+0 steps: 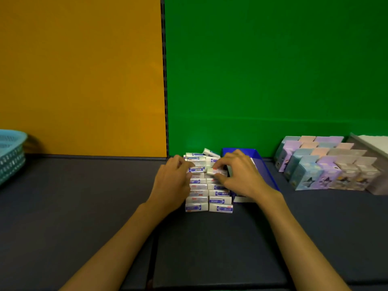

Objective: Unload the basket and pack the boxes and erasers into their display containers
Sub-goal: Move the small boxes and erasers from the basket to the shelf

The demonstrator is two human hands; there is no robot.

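Several white erasers with blue labels (210, 198) lie in two stacked rows on the dark table, beside a blue display container (265, 171) on their right. My left hand (172, 183) pinches one eraser (197, 170) at the top of the left row. My right hand (241, 175) pinches another eraser (216, 171) over the right row, and it covers part of the blue container. A few erasers (210, 153) lie loose at the far end. Pastel boxes (327, 164) stand packed in rows at the right. The teal basket (10, 156) sits at the left edge.
A grey container (375, 148) stands behind the pastel boxes at the far right. An orange panel (79, 76) and a green panel (273, 70) form the back wall. A seam (153, 248) runs through the dark table (73, 206).
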